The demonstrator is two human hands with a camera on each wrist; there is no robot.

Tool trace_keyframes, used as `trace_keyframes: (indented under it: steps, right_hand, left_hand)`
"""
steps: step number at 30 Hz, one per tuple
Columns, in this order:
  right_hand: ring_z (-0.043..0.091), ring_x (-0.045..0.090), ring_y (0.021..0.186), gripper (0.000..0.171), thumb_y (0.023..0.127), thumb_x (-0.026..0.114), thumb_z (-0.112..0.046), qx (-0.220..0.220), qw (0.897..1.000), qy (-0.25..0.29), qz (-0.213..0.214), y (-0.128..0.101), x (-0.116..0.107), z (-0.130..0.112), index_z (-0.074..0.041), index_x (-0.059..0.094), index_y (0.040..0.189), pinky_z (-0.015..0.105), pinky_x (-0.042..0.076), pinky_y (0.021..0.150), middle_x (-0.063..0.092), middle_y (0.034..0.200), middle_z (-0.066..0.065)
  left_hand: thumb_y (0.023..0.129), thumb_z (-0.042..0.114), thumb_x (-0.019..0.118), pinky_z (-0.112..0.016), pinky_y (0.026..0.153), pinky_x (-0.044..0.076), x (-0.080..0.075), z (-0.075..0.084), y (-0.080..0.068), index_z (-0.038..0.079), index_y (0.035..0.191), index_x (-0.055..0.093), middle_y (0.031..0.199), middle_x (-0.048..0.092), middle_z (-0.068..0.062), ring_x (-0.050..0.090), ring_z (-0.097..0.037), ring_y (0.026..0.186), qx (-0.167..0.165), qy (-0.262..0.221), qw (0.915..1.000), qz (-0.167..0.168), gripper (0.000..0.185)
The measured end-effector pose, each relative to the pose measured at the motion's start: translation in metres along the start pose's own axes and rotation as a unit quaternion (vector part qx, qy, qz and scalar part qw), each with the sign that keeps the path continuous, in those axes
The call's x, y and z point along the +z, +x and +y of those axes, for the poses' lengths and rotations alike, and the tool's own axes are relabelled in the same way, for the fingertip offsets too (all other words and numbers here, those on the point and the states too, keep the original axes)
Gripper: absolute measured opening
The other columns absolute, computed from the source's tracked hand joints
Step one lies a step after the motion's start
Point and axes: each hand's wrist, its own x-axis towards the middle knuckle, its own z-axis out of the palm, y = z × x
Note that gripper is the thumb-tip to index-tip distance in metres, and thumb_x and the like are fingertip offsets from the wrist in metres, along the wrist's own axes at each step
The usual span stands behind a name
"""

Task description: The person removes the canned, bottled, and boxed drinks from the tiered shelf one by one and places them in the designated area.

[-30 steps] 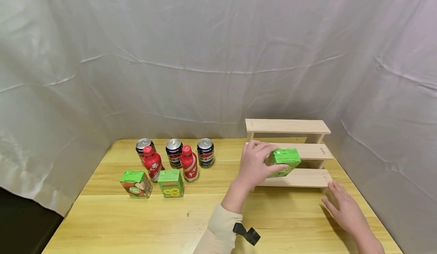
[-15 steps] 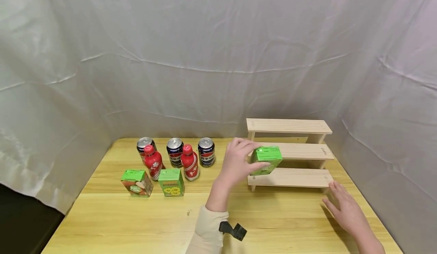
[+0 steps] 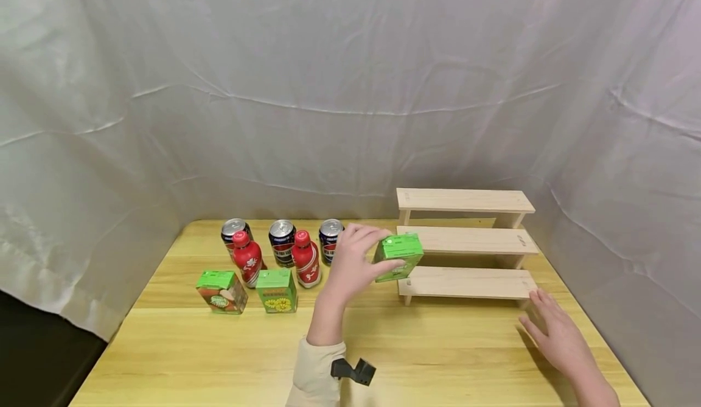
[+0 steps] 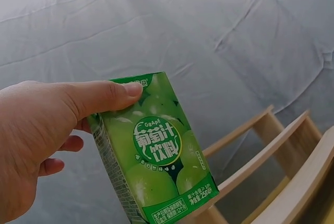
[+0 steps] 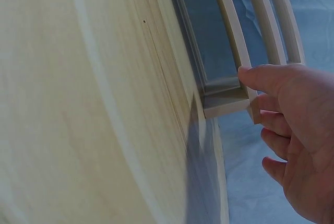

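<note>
My left hand (image 3: 353,261) grips a green grape juice carton (image 3: 398,256) and holds it in the air, just left of the wooden three-step shelf (image 3: 471,240). In the left wrist view the thumb (image 4: 99,94) lies across the top of the carton (image 4: 156,156), with the shelf steps (image 4: 271,145) behind it. My right hand (image 3: 553,331) lies flat and open on the table (image 3: 438,352) near the shelf's lower right corner. The right wrist view shows its fingers (image 5: 271,80) beside the shelf end (image 5: 227,104).
Three dark cans (image 3: 282,236) and two red bottles (image 3: 249,258) stand at the table's back left. Two green cartons (image 3: 276,291) stand in front of them. White cloth (image 3: 328,90) hangs behind and to both sides. All three shelf steps are bare.
My left hand has carried the green carton leftward, from over the shelf's lower steps to off the shelf's left end. The right hand has barely moved.
</note>
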Motion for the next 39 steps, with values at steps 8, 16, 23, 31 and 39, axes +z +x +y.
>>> trace_keyframes:
  steps: [8,16,23,31,39]
  right_hand:
    - [0.053,0.018,0.143,0.064,0.098,0.057,-0.026,-0.003,1.000,0.002,0.002,0.000,-0.001,0.000,0.011,0.032,0.145,0.040,-0.007,0.122,0.026,0.151,0.035]
    - [0.053,0.019,0.142,0.064,0.098,0.057,-0.026,-0.003,1.000,0.006,0.005,0.001,-0.001,-0.001,0.011,0.032,0.145,0.043,-0.005,0.122,0.024,0.152,0.034]
    - [0.052,0.018,0.143,0.064,0.098,0.057,-0.025,-0.006,1.000,0.003,0.009,0.000,0.001,0.001,0.011,0.032,0.145,0.040,-0.006,0.122,0.026,0.151,0.034]
    - [0.050,0.016,0.145,0.064,0.098,0.057,-0.026,-0.007,1.000,0.002,0.011,-0.001,0.002,0.002,0.011,0.032,0.145,0.038,-0.008,0.122,0.024,0.153,0.033]
    - [0.047,0.012,0.147,0.064,0.099,0.055,-0.026,-0.009,1.000,0.003,0.008,-0.001,0.002,0.004,0.010,0.031,0.146,0.035,-0.009,0.122,0.022,0.154,0.032]
  left_hand:
    - [0.070,0.043,0.084,-0.042,0.094,0.042,-0.012,-0.011,-0.015,0.019,0.107,0.072,0.107,0.072,0.004,0.055,-0.016,0.101,-0.022,0.011,0.9997,-0.008,0.045]
    - [0.072,0.044,0.083,-0.042,0.094,0.042,-0.025,-0.020,-0.029,0.020,0.110,0.072,0.109,0.072,0.004,0.053,-0.016,0.102,-0.067,0.022,0.9971,-0.030,0.046]
    - [0.074,0.045,0.081,-0.044,0.095,0.039,-0.033,-0.028,-0.041,0.021,0.112,0.071,0.112,0.071,0.004,0.053,-0.018,0.104,-0.094,0.042,0.9928,-0.061,0.046]
    - [0.074,0.047,0.080,-0.039,0.089,0.038,-0.036,-0.038,-0.051,0.020,0.118,0.070,0.117,0.070,0.002,0.048,-0.016,0.098,-0.136,0.049,0.9836,-0.108,0.052]
    - [0.073,0.046,0.081,-0.035,0.086,0.036,-0.031,-0.048,-0.060,0.020,0.120,0.069,0.117,0.069,0.004,0.048,-0.014,0.096,-0.150,0.062,0.9774,-0.136,0.055]
